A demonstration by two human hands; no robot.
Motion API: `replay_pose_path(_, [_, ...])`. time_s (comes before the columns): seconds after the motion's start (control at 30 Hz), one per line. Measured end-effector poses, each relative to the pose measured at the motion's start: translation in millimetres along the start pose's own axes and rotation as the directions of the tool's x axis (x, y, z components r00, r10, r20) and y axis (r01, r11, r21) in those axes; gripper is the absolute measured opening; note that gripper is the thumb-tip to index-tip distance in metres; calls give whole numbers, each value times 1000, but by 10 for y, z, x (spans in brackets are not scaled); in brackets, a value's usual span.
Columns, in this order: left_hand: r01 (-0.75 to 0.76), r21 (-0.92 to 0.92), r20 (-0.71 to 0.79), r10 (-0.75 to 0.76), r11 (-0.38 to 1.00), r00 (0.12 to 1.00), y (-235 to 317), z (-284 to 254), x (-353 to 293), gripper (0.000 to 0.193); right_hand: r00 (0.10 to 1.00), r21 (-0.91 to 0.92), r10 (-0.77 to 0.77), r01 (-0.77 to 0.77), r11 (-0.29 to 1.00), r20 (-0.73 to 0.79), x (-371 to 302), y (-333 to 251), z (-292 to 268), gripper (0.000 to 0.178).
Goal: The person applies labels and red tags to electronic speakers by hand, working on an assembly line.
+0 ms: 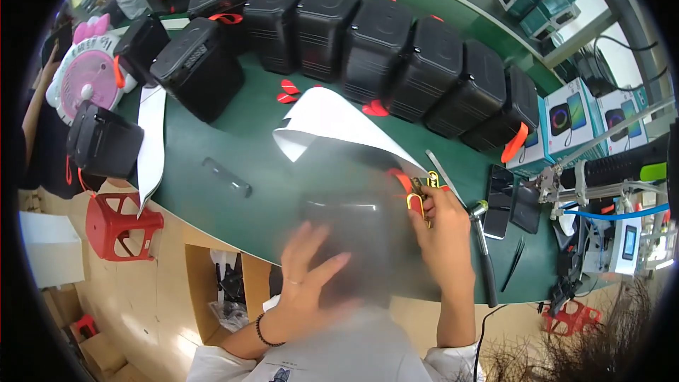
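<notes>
At seven o'clock, the left hand [309, 283], grip spread, is at a blurred, boxy dark-grey object [357, 237]; at four, the right hand [445, 223] pinches a small yellow-looped tool [411, 202].

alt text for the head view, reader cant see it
A person's right hand grips a small yellow-handled tool, the left hand spread by a blurred dark box at a green table; black boxes line the far side.

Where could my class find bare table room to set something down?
Bare green table shows between the small dark bar and curled white sheet, and between that bar and the near edge. Crowded: the back, with black boxes; under the left hand; and the right, with hammer, tweezers and dark slab.
</notes>
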State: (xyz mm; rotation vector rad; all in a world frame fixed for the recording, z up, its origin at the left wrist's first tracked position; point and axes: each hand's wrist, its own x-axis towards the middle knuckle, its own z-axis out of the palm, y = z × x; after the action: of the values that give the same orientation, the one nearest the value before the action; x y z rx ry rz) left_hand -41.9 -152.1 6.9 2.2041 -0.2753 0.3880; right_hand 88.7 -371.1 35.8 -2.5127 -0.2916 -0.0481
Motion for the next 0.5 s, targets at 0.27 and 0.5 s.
replay_pose_path(0.27, [-156,-221,-292,87,963,953,-25,-85,-178,72,979,675,181,-72,734,-93,-436,-177,-180,25])
replay_pose_path(0.5, [-104,-342,-35,98,934,995,399,-234,251,55,880,495,-382,475,728,-281,-850,-530,10,33])
